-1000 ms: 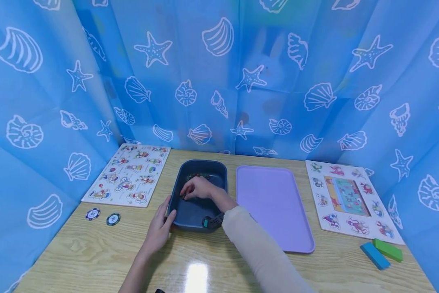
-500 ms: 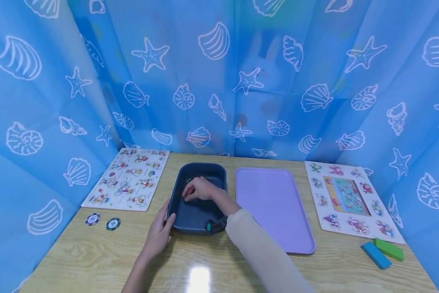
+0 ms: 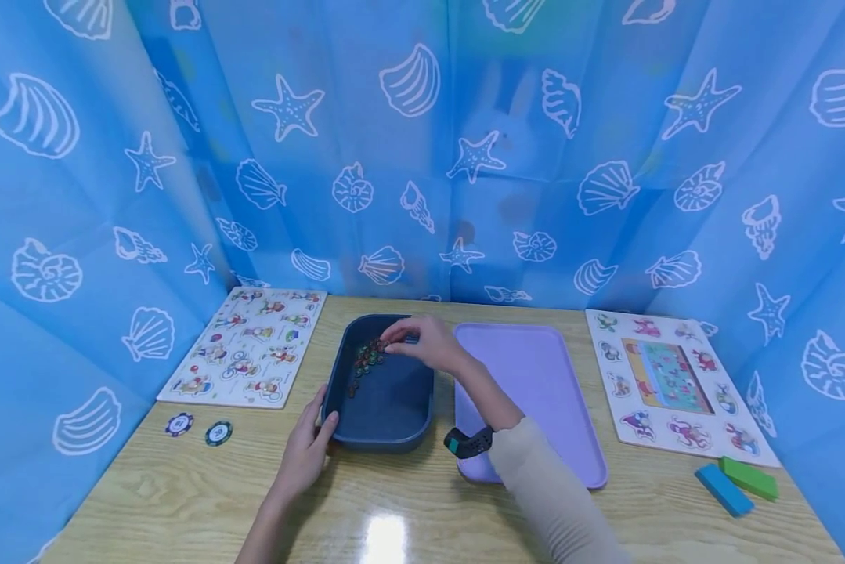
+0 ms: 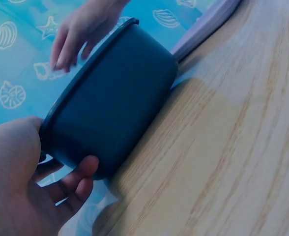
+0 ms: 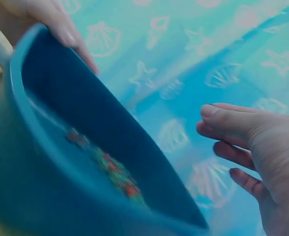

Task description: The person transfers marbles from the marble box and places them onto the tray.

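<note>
A dark blue rectangular basin (image 3: 387, 427) stands on the table. My left hand (image 3: 305, 446) grips its left side, the thumb over the rim and the fingers against the outer wall, as the left wrist view shows too. Inside, small red and green pieces (image 3: 367, 359) lie in a loose line along the left and back. Over the basin's back right part is my right hand (image 3: 422, 342), with relaxed, bent fingers. The right wrist view shows this right hand (image 5: 262, 152) beside the rim, nothing visible between its fingers.
A purple tray (image 3: 528, 392) lies right of the basin. Picture puzzle boards (image 3: 246, 345) stand at both sides. Two chips (image 3: 218, 432) are at left; a blue block (image 3: 724, 489) and a green block (image 3: 749, 478) at right. A patterned blue curtain (image 3: 422, 157) encloses the back.
My right hand has risen from low inside the basin and moved right and back, uncovering the small red and green pieces. The left hand keeps its grip on the basin.
</note>
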{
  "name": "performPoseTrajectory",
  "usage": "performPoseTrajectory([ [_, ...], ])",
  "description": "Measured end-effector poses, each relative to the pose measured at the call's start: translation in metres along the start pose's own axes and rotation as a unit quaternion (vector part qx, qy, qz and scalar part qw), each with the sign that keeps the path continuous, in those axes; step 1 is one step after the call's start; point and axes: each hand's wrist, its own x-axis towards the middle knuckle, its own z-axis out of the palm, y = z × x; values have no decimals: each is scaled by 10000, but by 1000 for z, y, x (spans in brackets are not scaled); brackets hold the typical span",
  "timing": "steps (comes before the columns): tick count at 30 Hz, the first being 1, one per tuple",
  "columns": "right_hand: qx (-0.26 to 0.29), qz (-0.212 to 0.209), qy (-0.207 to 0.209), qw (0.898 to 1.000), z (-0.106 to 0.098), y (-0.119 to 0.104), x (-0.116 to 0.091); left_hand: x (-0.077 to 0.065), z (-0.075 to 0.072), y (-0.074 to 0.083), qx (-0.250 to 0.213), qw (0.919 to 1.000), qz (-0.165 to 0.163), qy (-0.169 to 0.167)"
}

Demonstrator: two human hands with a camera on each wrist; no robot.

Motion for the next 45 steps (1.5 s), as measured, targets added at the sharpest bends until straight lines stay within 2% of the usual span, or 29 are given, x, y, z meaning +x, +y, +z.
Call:
performPoseTrajectory([
  [4, -10, 379, 727, 9966, -30, 18, -19, -1, 1, 2, 25, 10000, -49, 10],
  [8, -70, 626, 1443, 9875, -54, 46, -37, -1, 1, 2, 62, 9999, -88, 8],
  [11, -228, 835, 1848, 9790, -65, 71, -49, -1, 2, 1, 66, 9999, -102, -20],
  [14, -340, 1028, 2065, 9724, -69, 95, -60, 0, 2, 1, 39, 9999, -113, -33],
  [18, -304, 1113, 2096, 9710, -65, 119, -68, 0, 2, 0, -14, 9998, -207, -28],
  [24, -221, 1304, 1792, 9749, -53, 140, -73, 0, 3, 1, -133, 9996, -261, -56],
  [31, 28, 1749, 1602, 9715, -41, 147, -75, 0, 2, 0, -254, 9994, -215, -78],
  [39, -271, 1748, 1509, 9726, -37, 148, -75, 0, 1, 0, -245, 9994, -226, -105],
  [42, -378, 1756, 1469, 9727, -36, 147, -75, -1, 0, 5, -128, 9994, -284, -135],
  [45, -431, 1729, 1455, 9732, -35, 148, -75, -4, -2, 18, -78, 9993, -332, -135],
])
